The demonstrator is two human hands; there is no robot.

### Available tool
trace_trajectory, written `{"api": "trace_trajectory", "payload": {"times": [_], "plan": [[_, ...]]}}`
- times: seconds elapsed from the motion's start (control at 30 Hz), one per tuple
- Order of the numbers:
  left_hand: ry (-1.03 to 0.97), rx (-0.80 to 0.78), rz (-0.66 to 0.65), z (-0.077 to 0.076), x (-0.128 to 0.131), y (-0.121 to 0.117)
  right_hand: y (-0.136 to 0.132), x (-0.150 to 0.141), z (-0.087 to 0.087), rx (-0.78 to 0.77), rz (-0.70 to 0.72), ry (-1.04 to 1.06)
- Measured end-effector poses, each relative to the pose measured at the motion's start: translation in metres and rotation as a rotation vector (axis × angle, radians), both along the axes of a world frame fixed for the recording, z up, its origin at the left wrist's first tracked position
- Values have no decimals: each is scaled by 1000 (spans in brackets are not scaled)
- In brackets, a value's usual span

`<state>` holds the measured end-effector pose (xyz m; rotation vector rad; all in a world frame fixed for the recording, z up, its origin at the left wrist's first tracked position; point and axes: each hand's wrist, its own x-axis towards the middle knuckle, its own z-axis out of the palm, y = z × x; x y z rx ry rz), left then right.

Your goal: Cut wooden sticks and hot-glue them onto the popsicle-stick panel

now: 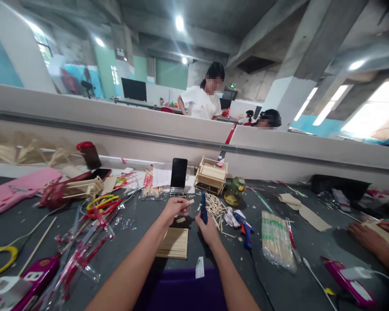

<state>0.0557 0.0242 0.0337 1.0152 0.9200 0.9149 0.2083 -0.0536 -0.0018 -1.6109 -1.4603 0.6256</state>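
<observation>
My left hand (176, 207) pinches a small flat piece of pale wood (191, 201) between thumb and fingertips. In my right hand (209, 229) a dark blue hand tool (203, 203) stands upright, its exact kind unclear. The two hands are a short gap apart. Below my left hand lies another small wood piece (180, 220). A flat panel of joined wooden sticks (173, 242) rests on the dark table between my forearms, partly covered by the left one. Loose short sticks (215, 207) are heaped just beyond my right hand.
A stick-built frame (212, 172) and a propped phone (179, 172) stand at the back. Right of my hand are a blue glue gun (244, 229) and bagged sticks (277, 239). Plastic wrappers (84, 246) clutter the left. A co-worker's hands (369, 237) hold brown material at far right.
</observation>
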Motion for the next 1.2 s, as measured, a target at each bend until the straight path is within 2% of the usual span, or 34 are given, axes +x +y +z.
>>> {"api": "trace_trajectory", "payload": {"times": [0.17, 0.33, 0.43, 0.5, 0.7, 0.77, 0.93, 1.1, 1.2], "plan": [[-60, 25, -56, 9, -4, -14, -2, 7, 13, 59, 4, 87], [-98, 33, -99, 22, -7, -31, -24, 6, 21, 48, -102, -36], [-127, 46, -111, 31, -9, -38, -35, 2, 26, -6, -87, -79], [-150, 56, -124, 35, -10, -41, -39, 0, 29, 15, -87, -126], [-134, 101, -166, 37, -10, -48, -47, 0, 37, 182, -102, -283], [-114, 123, -157, 37, -10, -50, -48, 1, 37, 186, -110, -259], [-38, 159, -95, 47, -9, -56, -50, 3, 38, 91, -75, -23], [-39, 144, -136, 54, -9, -63, -54, 5, 42, 97, -96, -199], [-30, 140, -172, 54, -9, -63, -55, 3, 40, 133, -57, -244]]}}
